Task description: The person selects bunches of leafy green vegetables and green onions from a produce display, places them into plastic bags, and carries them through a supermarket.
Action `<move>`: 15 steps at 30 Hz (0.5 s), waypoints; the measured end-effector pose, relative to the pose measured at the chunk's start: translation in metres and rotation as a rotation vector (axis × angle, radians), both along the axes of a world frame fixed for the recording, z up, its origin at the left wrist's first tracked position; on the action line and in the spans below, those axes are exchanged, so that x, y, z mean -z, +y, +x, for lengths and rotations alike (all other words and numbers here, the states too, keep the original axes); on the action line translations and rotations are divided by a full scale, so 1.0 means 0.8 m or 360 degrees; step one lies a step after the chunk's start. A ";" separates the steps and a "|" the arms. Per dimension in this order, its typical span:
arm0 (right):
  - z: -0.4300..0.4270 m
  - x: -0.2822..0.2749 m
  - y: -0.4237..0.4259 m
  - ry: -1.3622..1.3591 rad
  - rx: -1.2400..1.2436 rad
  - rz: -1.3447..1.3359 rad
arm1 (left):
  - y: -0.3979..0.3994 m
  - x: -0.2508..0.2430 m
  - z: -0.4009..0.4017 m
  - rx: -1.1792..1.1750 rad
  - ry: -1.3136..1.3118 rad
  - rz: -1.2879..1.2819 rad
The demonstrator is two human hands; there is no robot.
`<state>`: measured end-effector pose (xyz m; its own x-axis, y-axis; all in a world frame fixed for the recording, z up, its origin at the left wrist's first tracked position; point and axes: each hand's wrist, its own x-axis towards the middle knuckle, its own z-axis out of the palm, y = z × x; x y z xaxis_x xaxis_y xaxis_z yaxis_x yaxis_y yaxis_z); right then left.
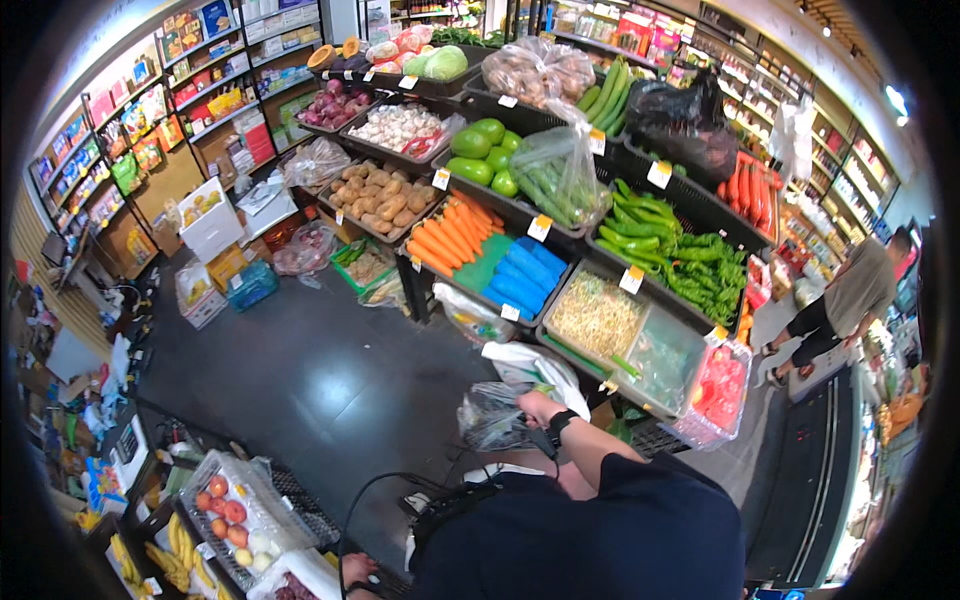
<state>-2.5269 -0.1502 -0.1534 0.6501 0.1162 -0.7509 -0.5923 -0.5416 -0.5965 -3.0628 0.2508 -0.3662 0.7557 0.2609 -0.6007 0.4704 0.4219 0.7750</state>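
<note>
Below the vegetable stand my right hand (538, 411) grips a crumpled clear plastic bag (489, 424). A bit of green shows at the bag's top by my fingers, but its contents are hard to make out. Behind it hangs or lies a white plastic bag (529, 364) against the stand's lower front. My left hand (360, 568) is low at the bottom edge, partly cut off, beside a white-lined crate with dark grapes (292, 586). Whether its fingers hold anything is not visible. A black cable (352, 502) loops past it.
Sloping black crates hold carrots (442, 238), blue-wrapped produce (527, 277), bean sprouts (596, 311) and green peppers (645, 229). A crate of apples (225, 510) and bananas (180, 551) stand at lower left. Boxes (206, 221) sit on the dark floor (322, 375). Another person (855, 292) stands at right.
</note>
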 end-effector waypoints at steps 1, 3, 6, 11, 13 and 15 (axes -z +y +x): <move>0.010 -0.017 0.022 -0.0093 0.0061 -0.0090 | 0.039 -0.018 0.051 -0.0064 0.0331 0.0267; 0.036 -0.087 0.064 -0.0423 0.0008 -0.0041 | 0.131 -0.040 0.117 -0.0361 0.0525 0.0089; 0.113 -0.081 0.090 -0.1031 -0.0295 -0.0417 | 0.211 -0.111 0.249 -0.0481 0.0179 0.0357; 0.196 -0.187 0.160 -0.1240 -0.0293 -0.0425 | 0.259 -0.181 0.437 -0.0324 0.0191 0.0566; 0.230 -0.226 0.192 -0.1188 -0.0265 -0.0356 | 0.262 -0.178 0.485 -0.0341 0.0114 0.0455; 0.283 -0.223 0.206 -0.1269 -0.0314 -0.0312 | 0.253 -0.185 0.550 -0.0284 0.0262 0.0367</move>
<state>-2.3004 0.0142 0.0248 0.9755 0.1988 -0.0940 0.0829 -0.7283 -0.6803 -2.6229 0.4529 -0.2181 0.5836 0.5235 -0.6208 0.5319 0.3313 0.7793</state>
